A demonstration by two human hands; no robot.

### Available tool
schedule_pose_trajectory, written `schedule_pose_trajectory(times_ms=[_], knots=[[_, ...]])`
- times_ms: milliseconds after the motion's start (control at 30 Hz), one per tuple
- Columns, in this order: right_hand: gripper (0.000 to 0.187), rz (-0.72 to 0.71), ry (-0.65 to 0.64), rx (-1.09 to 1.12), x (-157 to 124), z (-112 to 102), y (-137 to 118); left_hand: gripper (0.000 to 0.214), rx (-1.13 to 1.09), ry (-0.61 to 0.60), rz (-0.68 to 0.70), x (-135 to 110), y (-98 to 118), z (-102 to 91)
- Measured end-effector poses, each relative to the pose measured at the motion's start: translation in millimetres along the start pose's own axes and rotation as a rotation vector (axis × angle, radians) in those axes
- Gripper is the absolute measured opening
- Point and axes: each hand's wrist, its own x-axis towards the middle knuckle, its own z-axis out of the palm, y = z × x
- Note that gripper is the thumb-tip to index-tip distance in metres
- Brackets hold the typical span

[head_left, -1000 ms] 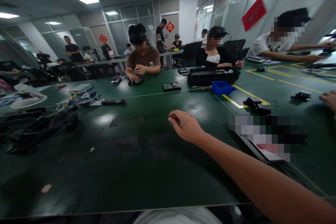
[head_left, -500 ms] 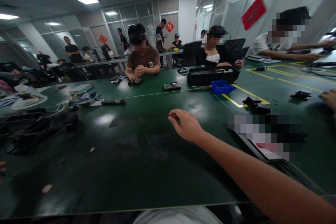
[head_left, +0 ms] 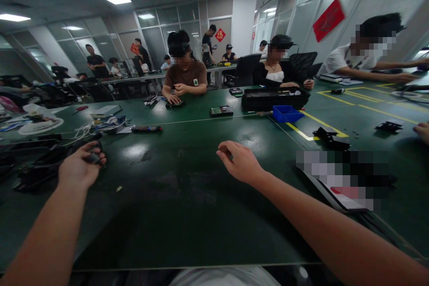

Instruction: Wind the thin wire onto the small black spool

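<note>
My left hand (head_left: 80,166) reaches in over the left of the table, its fingers curled round the end of a dark, lumpy black bundle (head_left: 43,165). How firmly it grips is hard to tell, as the bundle's dark end blends with the shadow between the fingers. Near the middle of the green table (head_left: 167,232), my right hand (head_left: 239,161) rests with loosely bent fingers. Thumb and forefinger are apart there, and nothing shows between them. A black pen-like tool (head_left: 146,129) with a red tip lies beyond, between the two hands.
Across the table lie a hard drive (head_left: 221,111), a long black tray (head_left: 275,99) and a blue bin (head_left: 287,114). Black brackets (head_left: 331,138) are on the right, near a partly blurred booklet (head_left: 335,187). Cables (head_left: 112,125) sit at left. Several people work opposite.
My left hand has come into view from the lower left and reached the black bundle. My right hand has stayed in nearly the same pose. The whole view has shifted slightly.
</note>
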Motion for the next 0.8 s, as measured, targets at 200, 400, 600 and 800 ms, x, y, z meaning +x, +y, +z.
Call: schedule_pose_trajectory(times_ms=[200,400,600,800], knots=[[0.015,-0.002,-0.003,-0.024,-1,-1,0,0.038,-0.040,-0.402,-0.114,-54,-22,86.4],[0.014,-0.065,0.025,-0.029,-1,0,1,0.040,-0.058,-0.786,-0.169,-127,-55,142.8],[0.014,-0.257,0.043,-0.044,-5,-18,-21,0.060,0.046,-0.884,-0.009,-177,-99,170.3],[0.014,-0.675,0.052,0.127,-33,-54,-91,0.034,0.141,-0.978,0.102,-189,-115,168.2]])
